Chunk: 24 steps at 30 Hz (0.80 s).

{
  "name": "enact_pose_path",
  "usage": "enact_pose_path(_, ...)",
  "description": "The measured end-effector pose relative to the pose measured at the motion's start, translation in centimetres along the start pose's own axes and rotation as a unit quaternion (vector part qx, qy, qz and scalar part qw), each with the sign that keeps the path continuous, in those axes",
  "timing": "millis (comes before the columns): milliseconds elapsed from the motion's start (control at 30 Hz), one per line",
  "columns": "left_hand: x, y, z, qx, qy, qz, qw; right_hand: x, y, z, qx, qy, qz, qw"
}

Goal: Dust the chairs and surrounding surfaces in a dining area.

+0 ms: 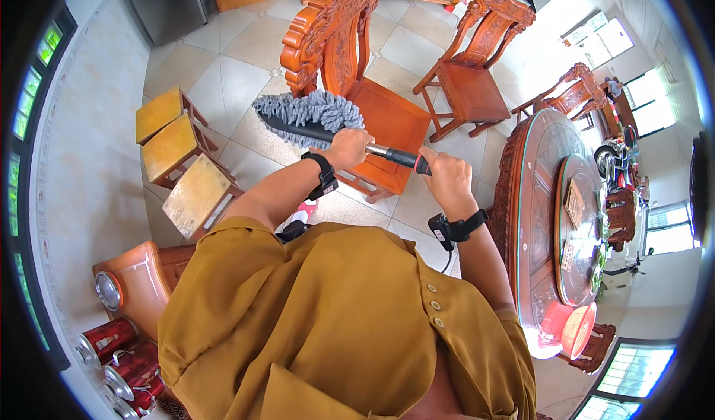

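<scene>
A duster with grey chenille strands [329, 109] on a black head is held in front of me, its head pointing left. My left hand [351, 147] grips it where the head meets the metal shaft. My right hand [448, 177] closes around the end of its black and red handle [403, 158]. The duster lies across the view above the seat of a carved wooden chair [391, 121], its head beside the lower end of the chair's back. Whether the strands touch the chair, I cannot tell.
Several wooden stools [196, 195] stand at left. A round carved table [530, 196] with a turntable and a pink basket [578, 330] is close on my right. A second carved chair [475, 90] stands beyond. Red vacuum flasks [109, 339] are at lower left.
</scene>
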State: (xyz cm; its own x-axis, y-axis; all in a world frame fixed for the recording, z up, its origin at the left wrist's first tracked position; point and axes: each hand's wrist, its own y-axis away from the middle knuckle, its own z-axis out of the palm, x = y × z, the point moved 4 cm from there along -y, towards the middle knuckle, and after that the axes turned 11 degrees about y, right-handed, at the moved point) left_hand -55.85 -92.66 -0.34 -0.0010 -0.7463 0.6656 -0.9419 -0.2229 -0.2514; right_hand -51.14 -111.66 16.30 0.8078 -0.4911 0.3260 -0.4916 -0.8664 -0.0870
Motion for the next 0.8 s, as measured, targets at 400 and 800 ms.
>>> enact_pose_path(400, 0.6, 0.9, 4.4, -0.116, -0.005, -0.13, 0.985, -1.4, 1.1, -0.1, 0.021, 0.04, -0.052, 0.998)
enact_pose_path(800, 17.1, -1.4, -4.8, 0.002, 0.124, 0.113, 0.986, 8.5, 7.3, -13.1, 0.109, -0.133, 0.036, 0.984)
